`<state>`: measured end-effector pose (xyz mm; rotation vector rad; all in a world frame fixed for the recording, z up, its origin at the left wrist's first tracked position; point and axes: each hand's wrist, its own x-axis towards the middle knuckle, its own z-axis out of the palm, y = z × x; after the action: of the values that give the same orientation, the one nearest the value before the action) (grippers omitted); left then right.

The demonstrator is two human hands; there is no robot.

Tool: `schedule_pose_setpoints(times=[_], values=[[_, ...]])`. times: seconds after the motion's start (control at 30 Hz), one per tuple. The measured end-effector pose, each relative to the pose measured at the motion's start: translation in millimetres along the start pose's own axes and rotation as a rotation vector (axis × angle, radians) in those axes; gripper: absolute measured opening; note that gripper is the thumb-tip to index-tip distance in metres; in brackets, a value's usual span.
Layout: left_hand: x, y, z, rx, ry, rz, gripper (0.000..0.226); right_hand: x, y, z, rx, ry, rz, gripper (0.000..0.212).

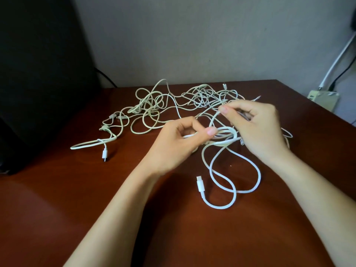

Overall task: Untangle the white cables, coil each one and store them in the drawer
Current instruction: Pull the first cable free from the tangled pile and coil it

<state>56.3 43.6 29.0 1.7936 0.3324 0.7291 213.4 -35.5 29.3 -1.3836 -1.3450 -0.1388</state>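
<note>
A tangle of white cables sprawls across the far half of the brown desk. My left hand grips a few looped strands of one white cable between thumb and curled fingers. My right hand pinches a strand of the same cable just above, at the fingertips. That cable's loose end loops down toward me and ends in a white plug lying flat. Another plug lies at the left of the tangle. No drawer is in view.
A large black object stands at the desk's left side. A beige power strip with a white and a black lead sits beyond the desk's right edge. A grey wall runs behind.
</note>
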Motion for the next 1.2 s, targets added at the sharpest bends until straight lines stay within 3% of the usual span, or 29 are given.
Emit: schedule_pose_setpoints(times=[0.1, 0.23, 0.53, 0.63, 0.93, 1.07, 1.2], values=[[-0.1, 4.3, -0.6, -0.03, 0.021, -0.054, 0.029, -1.7, -3.3, 0.0, -0.089, 0.075, -0.101, 0.008], [1.1, 9.2, 2.0, -0.066, 0.04, -0.055, 0.035, -1.1, -4.5, 0.0, -0.245, 0.141, -0.227, 0.016], [5.2, 5.5, -1.2, -0.31, 0.183, -0.104, 0.036, -6.7, 2.4, 9.7, -0.176, -0.106, -0.083, 0.019], [4.5, 5.8, -6.5, -0.378, 0.212, -0.131, 0.034, -10.3, 1.9, 14.1, -0.2, -0.132, -0.157, 0.03], [9.2, -2.8, -13.0, -0.496, 0.347, -0.207, 0.036, -16.6, -3.4, 18.0, -0.314, -0.228, -0.263, 0.036], [9.6, -7.4, -18.4, -0.522, 0.428, -0.236, 0.045, -18.3, -7.9, 19.5, -0.363, -0.185, -0.4, 0.033], [10.0, -10.2, -17.9, -0.464, 0.508, -0.281, 0.037, -16.2, -12.3, 17.2, -0.374, -0.095, -0.539, 0.03]])
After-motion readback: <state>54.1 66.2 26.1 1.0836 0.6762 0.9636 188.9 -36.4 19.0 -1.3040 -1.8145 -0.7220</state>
